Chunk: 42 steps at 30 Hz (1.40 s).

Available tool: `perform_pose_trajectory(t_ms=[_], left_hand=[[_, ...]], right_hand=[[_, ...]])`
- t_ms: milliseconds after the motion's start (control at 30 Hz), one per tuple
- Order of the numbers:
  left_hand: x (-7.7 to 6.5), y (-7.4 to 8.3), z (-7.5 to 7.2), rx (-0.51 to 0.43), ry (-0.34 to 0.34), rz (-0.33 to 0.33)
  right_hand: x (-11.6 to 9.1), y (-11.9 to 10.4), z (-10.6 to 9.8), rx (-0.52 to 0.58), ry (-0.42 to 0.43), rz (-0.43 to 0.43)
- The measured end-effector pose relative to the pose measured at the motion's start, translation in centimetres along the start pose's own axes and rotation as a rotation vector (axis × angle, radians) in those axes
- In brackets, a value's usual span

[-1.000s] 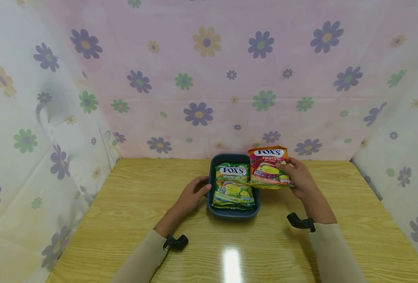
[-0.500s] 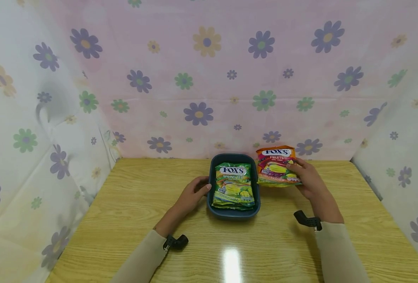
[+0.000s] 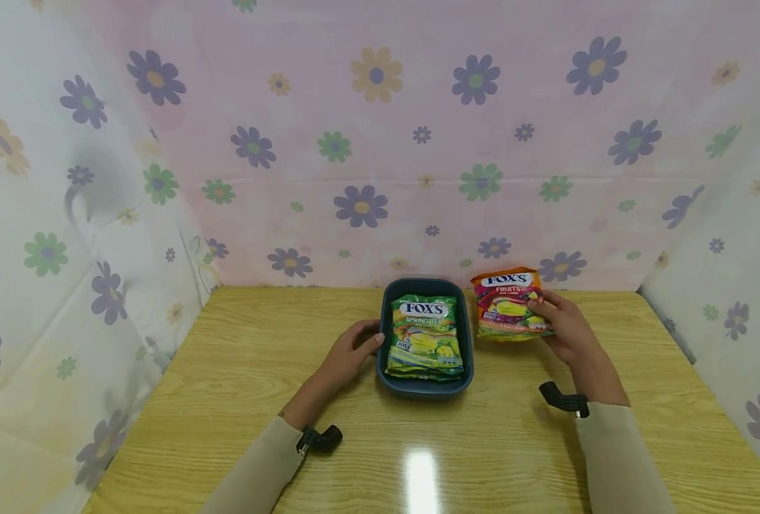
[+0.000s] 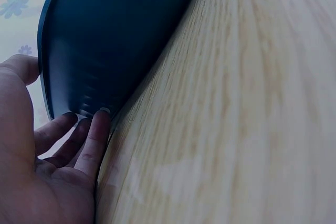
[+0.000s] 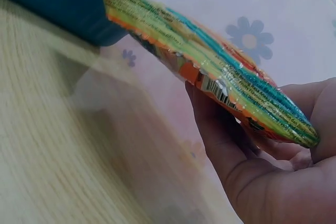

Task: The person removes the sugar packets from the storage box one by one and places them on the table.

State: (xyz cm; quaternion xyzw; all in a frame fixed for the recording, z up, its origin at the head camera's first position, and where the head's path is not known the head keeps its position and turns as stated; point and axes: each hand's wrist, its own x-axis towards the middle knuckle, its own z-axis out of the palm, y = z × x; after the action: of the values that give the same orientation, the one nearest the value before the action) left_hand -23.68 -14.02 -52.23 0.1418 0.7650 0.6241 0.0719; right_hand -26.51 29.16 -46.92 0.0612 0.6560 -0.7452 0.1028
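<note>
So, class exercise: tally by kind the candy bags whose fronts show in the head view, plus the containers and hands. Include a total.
Fox's Spring Tea candy bag: 1 (cannot tell if more lie beneath)
Fox's Fruits candy bag: 1
Dark blue container: 1
Hands, left hand and right hand: 2
Total: 5

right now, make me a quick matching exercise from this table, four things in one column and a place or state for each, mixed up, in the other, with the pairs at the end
Things
1. green bag
2. left hand
3. orange-topped bag
4. table

Places or states
A. touching the outside of the blue container
B. wood-grained
C. lying inside the blue container
D. gripped by the right hand

Pairs: 1-C, 2-A, 3-D, 4-B
</note>
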Motion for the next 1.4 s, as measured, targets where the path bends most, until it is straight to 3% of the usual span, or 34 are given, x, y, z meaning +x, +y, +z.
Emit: perform_pose_trajectory(t_ms=[400,1033,1400], left_hand=[[-0.1,0.2,0.0,-0.005,-0.01,0.002],[-0.1,0.2,0.0,0.002,-0.003,-0.006],[-0.1,0.2,0.0,0.008,0.004,-0.014]], right_hand=[[1.2,1.6,-0.7,-0.096,0.036,0.023],[1.6,3.1,-0.7,-0.038,0.031,0.045],[1.1,2.4,0.0,-0.302,0.102,0.005]])
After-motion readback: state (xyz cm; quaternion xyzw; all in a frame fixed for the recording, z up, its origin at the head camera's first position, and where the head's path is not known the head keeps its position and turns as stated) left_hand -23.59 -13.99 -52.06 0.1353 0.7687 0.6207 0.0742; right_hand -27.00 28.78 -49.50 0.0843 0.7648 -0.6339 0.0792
